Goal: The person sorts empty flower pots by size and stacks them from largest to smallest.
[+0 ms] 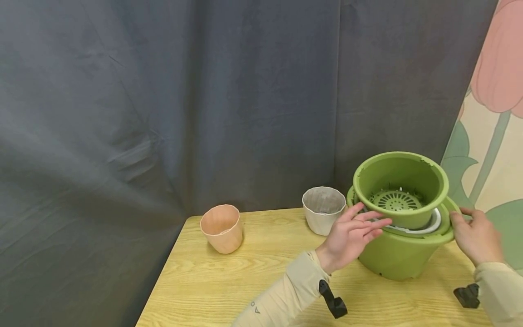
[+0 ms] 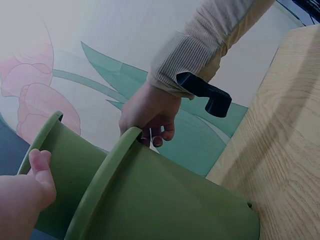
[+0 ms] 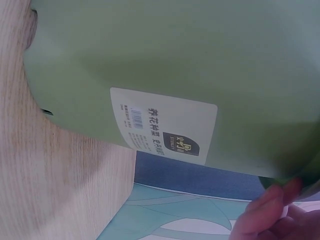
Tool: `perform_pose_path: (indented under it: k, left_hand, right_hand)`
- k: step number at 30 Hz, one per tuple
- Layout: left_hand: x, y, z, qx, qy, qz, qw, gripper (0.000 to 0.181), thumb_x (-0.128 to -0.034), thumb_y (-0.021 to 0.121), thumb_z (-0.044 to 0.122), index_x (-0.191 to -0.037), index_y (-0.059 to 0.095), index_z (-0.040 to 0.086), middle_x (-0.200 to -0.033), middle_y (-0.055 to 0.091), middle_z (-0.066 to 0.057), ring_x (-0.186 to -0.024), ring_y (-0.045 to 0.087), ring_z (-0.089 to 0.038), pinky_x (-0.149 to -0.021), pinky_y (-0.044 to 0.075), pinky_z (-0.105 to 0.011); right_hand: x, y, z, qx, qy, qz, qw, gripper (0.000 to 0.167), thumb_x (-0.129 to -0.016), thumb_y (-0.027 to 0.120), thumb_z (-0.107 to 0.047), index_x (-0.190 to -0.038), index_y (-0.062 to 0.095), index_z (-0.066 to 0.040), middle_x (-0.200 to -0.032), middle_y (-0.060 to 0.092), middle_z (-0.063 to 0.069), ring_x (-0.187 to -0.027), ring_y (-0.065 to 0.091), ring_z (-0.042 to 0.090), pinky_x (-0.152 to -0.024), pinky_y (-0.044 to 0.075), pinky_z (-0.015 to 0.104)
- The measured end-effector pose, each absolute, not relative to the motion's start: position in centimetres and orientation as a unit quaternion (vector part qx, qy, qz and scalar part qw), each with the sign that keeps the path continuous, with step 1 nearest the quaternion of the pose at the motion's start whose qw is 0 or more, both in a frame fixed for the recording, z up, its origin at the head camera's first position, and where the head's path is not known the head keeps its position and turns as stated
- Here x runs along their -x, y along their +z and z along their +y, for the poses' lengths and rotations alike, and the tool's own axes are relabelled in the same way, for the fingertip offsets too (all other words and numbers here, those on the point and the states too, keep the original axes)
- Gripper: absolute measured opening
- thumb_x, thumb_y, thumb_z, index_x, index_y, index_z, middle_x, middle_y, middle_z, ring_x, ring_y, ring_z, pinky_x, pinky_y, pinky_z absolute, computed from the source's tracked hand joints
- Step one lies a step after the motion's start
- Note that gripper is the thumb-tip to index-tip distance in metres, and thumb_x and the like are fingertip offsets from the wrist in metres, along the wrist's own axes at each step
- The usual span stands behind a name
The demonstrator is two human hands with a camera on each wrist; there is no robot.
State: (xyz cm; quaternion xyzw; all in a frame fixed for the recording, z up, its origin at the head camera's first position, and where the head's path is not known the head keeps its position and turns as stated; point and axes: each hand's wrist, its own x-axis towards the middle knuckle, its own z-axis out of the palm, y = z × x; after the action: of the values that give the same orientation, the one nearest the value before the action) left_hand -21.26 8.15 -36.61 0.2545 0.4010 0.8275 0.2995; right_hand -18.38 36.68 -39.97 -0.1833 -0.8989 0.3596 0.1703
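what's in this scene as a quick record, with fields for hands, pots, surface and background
left hand: fingers extended at the rim of the top green flowerpot
right hand: grips the large green flowerpot by its rim
between those pots: white rim
other pots: peach faceted pot, off-white faceted pot
surface: wood-grain table
background: dark curtain, tulip mural

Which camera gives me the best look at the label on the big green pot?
The right wrist view: the label shows whole and close, though its fine print blurs. The head and left wrist views show the big green pot but none of its label.
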Motion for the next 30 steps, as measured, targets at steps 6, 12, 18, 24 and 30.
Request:
perform_pose_path:
  k: [6,12,18,24,30]
  left_hand:
    - [21.31,-36.95,8.44,-0.231,0.840,0.385,0.304,0.066,-0.0931,0.040,0.004,-0.153,0.012,0.005,-0.143,0.044,-0.012,-0.136,0.042,-0.038,-0.091,0.046,-0.019]
    - [21.58,-37.12,8.82,-0.225,0.851,0.363,0.307,0.058,-0.0933,0.038,0.003,-0.150,0.023,0.002,-0.149,0.040,-0.014,-0.138,0.040,-0.037,-0.090,0.044,-0.020]
    - [21.35,-37.08,8.88,-0.225,0.853,0.337,0.329,0.060,-0.0919,0.035,0.003,-0.150,0.023,0.001,-0.153,0.036,-0.015,-0.143,0.033,-0.033,-0.100,0.040,-0.024]
    - [21.18,-36.84,8.84,-0.256,0.836,0.357,0.330,0.060,-0.0930,0.034,0.004,-0.151,0.020,0.002,-0.156,0.030,-0.015,-0.146,0.028,-0.031,-0.118,0.025,-0.036]
    - [21.44,-37.23,8.45,-0.265,0.822,0.410,0.294,0.059,-0.0924,0.035,0.001,-0.150,0.021,0.001,-0.154,0.034,-0.017,-0.144,0.031,-0.033,-0.121,0.020,-0.044]
  right_hand:
    - [18.46,-39.91,36.53,0.182,0.358,-0.900,0.171,0.065,-0.102,0.027,-0.032,-0.140,0.025,0.020,-0.107,0.057,0.043,-0.088,0.055,0.055,-0.065,0.043,0.054]
    - [18.51,-39.99,36.73,0.179,0.360,-0.899,0.174,0.065,-0.102,0.028,-0.032,-0.140,0.026,0.019,-0.108,0.057,0.043,-0.092,0.053,0.057,-0.069,0.041,0.058]
    - [18.40,-40.14,36.82,0.179,0.355,-0.901,0.173,0.065,-0.101,0.028,-0.033,-0.140,0.027,0.019,-0.110,0.056,0.043,-0.093,0.052,0.057,-0.069,0.041,0.057]
    - [18.36,-39.82,36.52,0.179,0.349,-0.903,0.175,0.065,-0.102,0.026,-0.033,-0.140,0.025,0.019,-0.113,0.052,0.045,-0.094,0.051,0.058,-0.070,0.041,0.058]
    - [18.14,-39.64,36.46,0.185,0.353,-0.901,0.172,0.064,-0.102,0.027,-0.032,-0.141,0.024,0.019,-0.114,0.052,0.045,-0.095,0.050,0.059,-0.071,0.041,0.058]
